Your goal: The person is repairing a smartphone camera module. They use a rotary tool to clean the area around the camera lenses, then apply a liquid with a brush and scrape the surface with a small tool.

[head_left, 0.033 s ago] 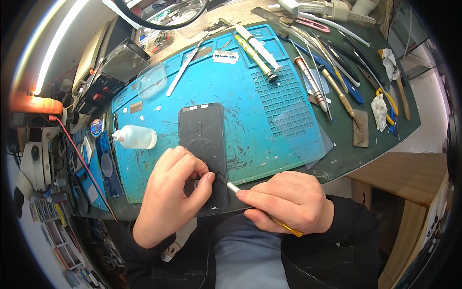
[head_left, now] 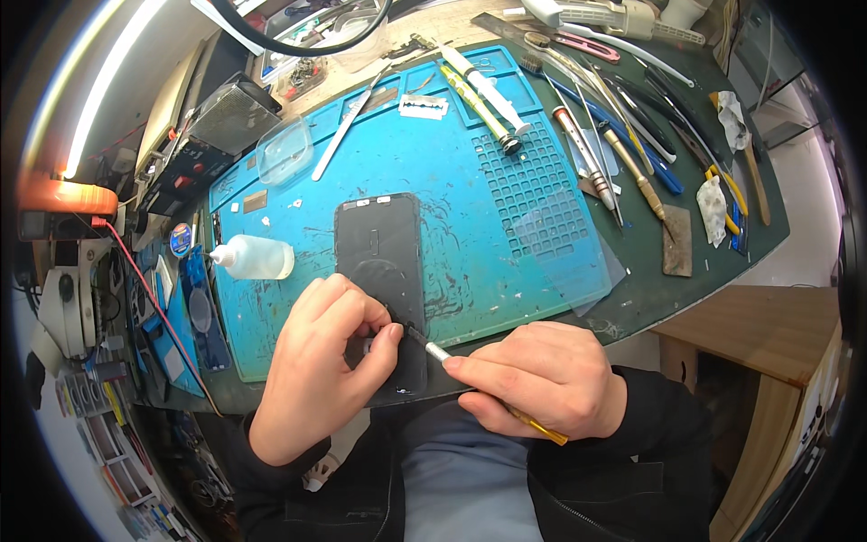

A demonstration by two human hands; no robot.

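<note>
A black phone screen panel [head_left: 396, 235] lies face down, lengthwise on the blue work mat [head_left: 312, 312], its near end by the mat's front edge. My left hand [head_left: 325, 361] rests over its left side, with thumb and forefinger closed in a pinch above the panel. Whatever sits between those fingertips is too small to make out. In my right hand [head_left: 542, 375] is a slim hand tool [head_left: 437, 350] with a silver collar and a gold-coloured handle end. Its dark, thin tip meets the panel right beside my left fingertips.
Left of the panel lies a clear squeeze bottle [head_left: 257, 257]. Behind it are a clear plastic box [head_left: 284, 152] and a metal spatula [head_left: 348, 131]. A razor blade [head_left: 424, 107] and a syringe [head_left: 485, 90] lie at the back. Tweezers and several screwdrivers [head_left: 582, 149] crowd the right.
</note>
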